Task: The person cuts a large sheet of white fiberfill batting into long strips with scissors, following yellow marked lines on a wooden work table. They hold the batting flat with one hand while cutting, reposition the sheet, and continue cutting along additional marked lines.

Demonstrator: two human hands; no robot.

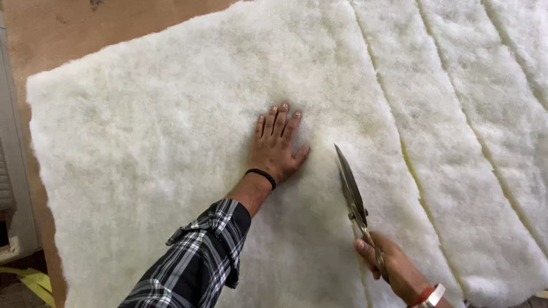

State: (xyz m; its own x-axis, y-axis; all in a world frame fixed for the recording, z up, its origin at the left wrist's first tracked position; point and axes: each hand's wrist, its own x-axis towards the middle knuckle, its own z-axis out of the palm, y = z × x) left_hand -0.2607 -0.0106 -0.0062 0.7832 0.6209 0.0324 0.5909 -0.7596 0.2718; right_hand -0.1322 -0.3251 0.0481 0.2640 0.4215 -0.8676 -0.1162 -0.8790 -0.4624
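A wide sheet of fluffy white batting [154, 131] lies spread over a brown surface. My left hand [277, 145] presses flat on it, palm down with the fingers together; a black band sits on the wrist and a plaid sleeve covers the arm. My right hand [394, 268] grips the handles of large metal scissors [351, 188]. Their blades point away from me and look nearly closed, just right of my left hand, over the batting.
Several long cut strips of batting [456, 114] lie side by side on the right, with narrow gaps between them. The bare brown surface [68, 28] shows at the upper left. A grey edge [11, 142] and yellow scraps [34, 279] sit at the far left.
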